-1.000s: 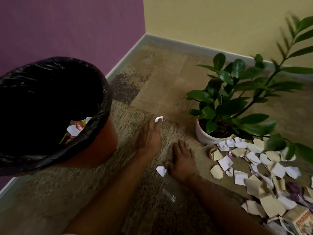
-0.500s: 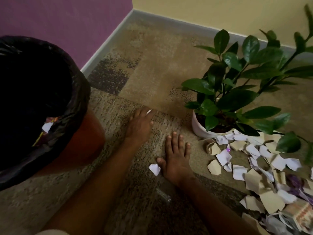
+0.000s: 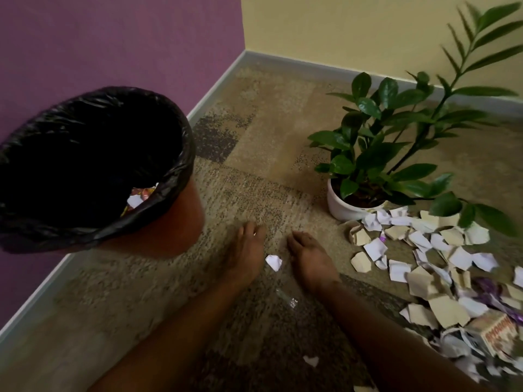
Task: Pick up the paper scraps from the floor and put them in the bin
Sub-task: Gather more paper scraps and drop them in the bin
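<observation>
The bin point(image 3: 181, 227) is orange with a black liner and stands at the left; a few scraps point(image 3: 135, 200) lie inside it. My left hand point(image 3: 246, 251) is on the carpet beside the bin, fingers curled in, with a pale bit of a paper scrap showing at its fingertips. My right hand point(image 3: 310, 260) rests on the carpet to its right, fingers bent under and nothing seen in it. A white scrap point(image 3: 273, 262) lies between the two hands. A big pile of white and tan scraps point(image 3: 424, 264) spreads at the right. Another small scrap point(image 3: 310, 360) lies between my forearms.
A potted plant in a white pot point(image 3: 341, 209) stands behind the pile, its leaves overhanging it. A printed carton point(image 3: 496, 332) sits in the pile at lower right. A clear plastic bit point(image 3: 288, 299) lies near my wrists. Purple and yellow walls meet in the corner.
My left hand has drawn back toward me and curled its fingers over the scrap it pinched. My right hand's spread fingers have bent under. The camera has tilted up.
</observation>
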